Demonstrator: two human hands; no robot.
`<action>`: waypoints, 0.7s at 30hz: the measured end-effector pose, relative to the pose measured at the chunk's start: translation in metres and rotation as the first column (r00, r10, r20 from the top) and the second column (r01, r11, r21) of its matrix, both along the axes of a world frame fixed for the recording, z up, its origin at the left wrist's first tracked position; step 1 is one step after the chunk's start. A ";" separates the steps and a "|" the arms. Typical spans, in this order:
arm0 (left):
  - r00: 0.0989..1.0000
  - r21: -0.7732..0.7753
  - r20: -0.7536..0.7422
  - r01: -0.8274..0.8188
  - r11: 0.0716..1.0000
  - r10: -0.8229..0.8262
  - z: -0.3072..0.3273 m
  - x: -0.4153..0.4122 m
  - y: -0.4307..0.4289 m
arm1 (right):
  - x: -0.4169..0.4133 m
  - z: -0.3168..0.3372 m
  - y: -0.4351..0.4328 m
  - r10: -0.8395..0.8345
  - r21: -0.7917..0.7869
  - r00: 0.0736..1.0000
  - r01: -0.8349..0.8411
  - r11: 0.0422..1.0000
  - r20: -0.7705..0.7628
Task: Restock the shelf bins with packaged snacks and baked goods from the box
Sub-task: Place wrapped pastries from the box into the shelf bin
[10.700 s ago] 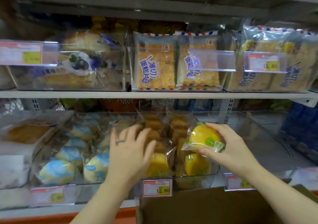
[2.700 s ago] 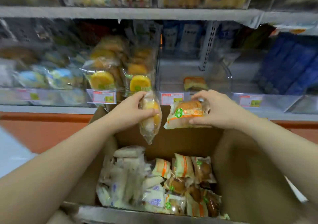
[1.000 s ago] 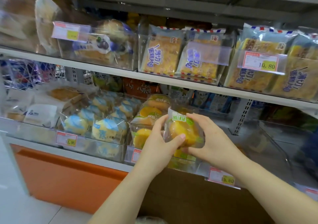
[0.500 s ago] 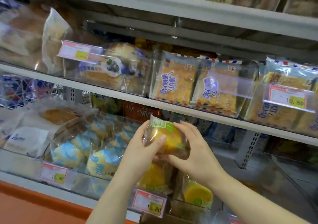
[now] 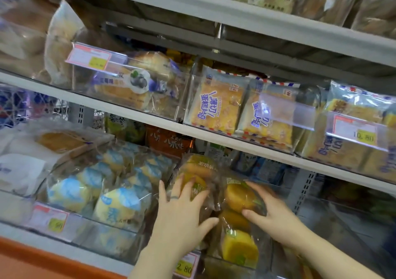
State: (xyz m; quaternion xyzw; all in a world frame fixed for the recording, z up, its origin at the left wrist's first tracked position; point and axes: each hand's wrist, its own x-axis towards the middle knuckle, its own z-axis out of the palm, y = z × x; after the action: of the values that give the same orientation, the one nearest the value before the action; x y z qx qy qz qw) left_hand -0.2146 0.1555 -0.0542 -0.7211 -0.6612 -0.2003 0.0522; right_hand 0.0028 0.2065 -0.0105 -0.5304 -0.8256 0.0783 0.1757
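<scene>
the right hand (image 5: pixel 270 213) gripped a wrapped yellow cake (image 5: pixel 239 196), thumb on its near side and fingers (image 5: pixel 258 189) curled over the top, clamped on the pack. the cake sat on top of the other yellow cakes (image 5: pixel 239 249) in the clear bin (image 5: pixel 216 263) on the lower shelf. the left hand (image 5: pixel 182 211) lay flat on the packs just to the left in the same bin, fingers apart and straight. blue-wrapped cakes (image 5: pixel 115 206) filled the next bin to the left. sliced cake packs (image 5: pixel 216 109) stood on the shelf above.
</scene>
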 end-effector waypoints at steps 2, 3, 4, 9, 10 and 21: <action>0.997 0.014 -0.082 -0.007 1.000 0.009 -0.004 0.001 -0.001 | 0.003 0.001 0.000 -0.015 0.002 1.000 0.015 1.000 0.020; 0.995 0.024 -0.100 -0.011 1.000 0.013 -0.005 0.001 -0.001 | 0.004 0.003 -0.002 -0.017 0.013 0.999 0.016 1.000 0.051; 0.994 0.030 -0.108 -0.013 0.999 0.016 -0.007 0.001 0.000 | 0.004 0.006 -0.004 -0.018 0.020 0.996 0.017 1.000 0.089; 0.995 0.054 -0.095 -0.008 0.998 0.013 -0.008 0.002 0.003 | -0.016 0.012 -0.014 -0.024 0.081 0.969 0.004 0.997 0.245; 0.996 0.064 -0.091 -0.005 0.998 0.011 -0.009 0.002 0.003 | -0.022 0.009 -0.015 -0.017 0.093 0.959 -0.010 0.996 0.282; 0.998 0.104 -0.056 0.023 0.994 -0.017 -0.018 -0.002 0.007 | -0.023 -0.005 -0.019 -0.030 0.138 0.923 -0.025 0.990 0.384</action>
State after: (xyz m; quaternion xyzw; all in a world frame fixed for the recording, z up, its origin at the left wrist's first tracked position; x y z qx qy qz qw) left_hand -0.2169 0.1623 -0.0724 -0.7291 -0.6409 -0.2154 0.1059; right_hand -0.0203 0.1878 -0.0159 -0.5229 -0.8468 -0.0855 0.0472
